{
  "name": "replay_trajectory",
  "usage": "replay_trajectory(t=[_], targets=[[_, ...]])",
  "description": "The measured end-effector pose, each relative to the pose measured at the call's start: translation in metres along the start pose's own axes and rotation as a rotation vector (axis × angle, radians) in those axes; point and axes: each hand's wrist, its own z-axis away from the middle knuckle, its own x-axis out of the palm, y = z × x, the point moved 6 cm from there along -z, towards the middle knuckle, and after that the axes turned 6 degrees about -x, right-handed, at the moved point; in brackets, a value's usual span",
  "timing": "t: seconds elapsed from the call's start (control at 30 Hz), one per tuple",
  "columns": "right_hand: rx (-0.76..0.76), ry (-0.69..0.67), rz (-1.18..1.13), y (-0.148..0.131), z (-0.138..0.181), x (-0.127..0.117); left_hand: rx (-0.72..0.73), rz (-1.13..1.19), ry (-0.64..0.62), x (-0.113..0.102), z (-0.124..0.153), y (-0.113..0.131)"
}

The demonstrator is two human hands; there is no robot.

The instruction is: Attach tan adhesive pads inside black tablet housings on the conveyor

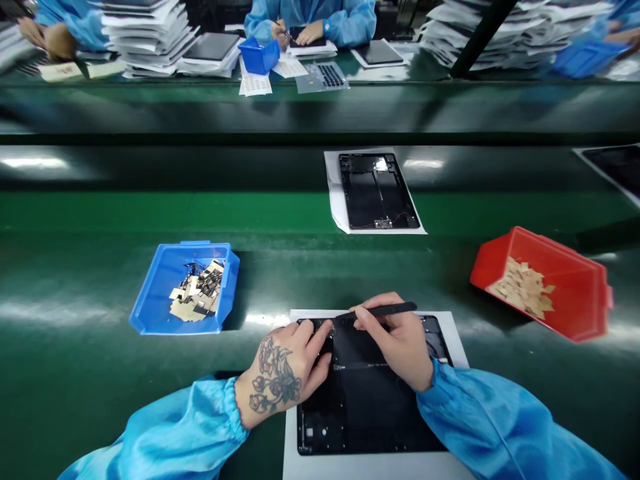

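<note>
A black tablet housing lies face up on a white sheet in front of me, its inside showing. My left hand, tattooed on the back, rests on the housing's upper left part. Its fingers are apart, with the index fingertip pressed down near the top edge. Black tweezers are pinched in my right hand, above the top edge. Their thin tip points left, close to my left index finger. Whatever small piece may lie under that fingertip is hidden.
A blue bin of small black and cream pieces stands left; a red bin with tan paper scraps stands right. Another open tablet housing lies on paper ahead. Across the bench, co-workers sit among stacked sheets.
</note>
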Motion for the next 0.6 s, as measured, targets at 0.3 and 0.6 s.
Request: replay_trajectory(t=[0.3,0.6], targets=[[0.048,-0.119,-0.121,0.005,-0.003,0.012,-0.036,-0.035,-0.062,-0.001,-0.002,0.002],[-0.082,-0.226,-0.166,-0.009,-0.002,0.017,0.013,0.030,0.008,0.002,0.005,-0.003]])
